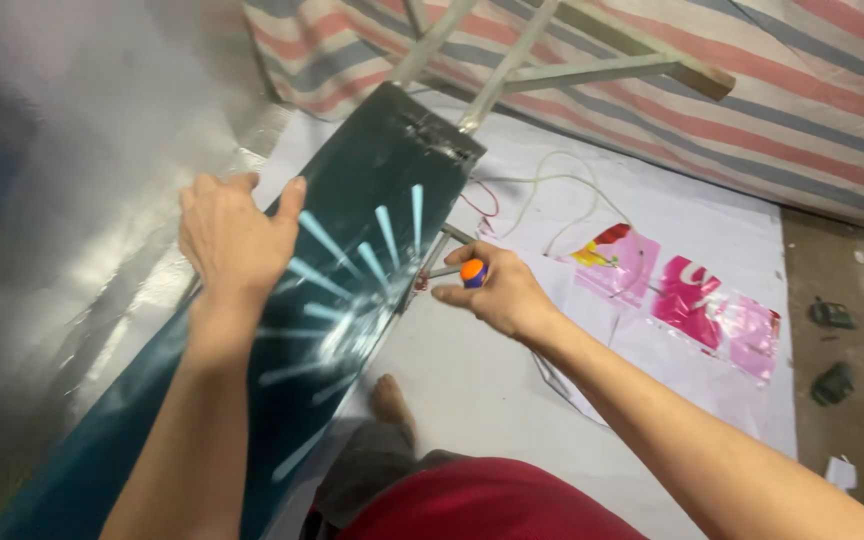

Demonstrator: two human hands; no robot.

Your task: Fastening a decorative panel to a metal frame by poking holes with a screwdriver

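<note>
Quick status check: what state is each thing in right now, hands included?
Left hand: flat on the panel, fingers spread.
Right hand: closed around the screwdriver.
Screwdriver: held, shaft pointing at the panel edge.
Panel: dark, glossy, lying tilted, streaked with light.
Wires: loose on the sheet.
Pink wrappers: lying flat.
Frame: leaning over the panel's far end.
</note>
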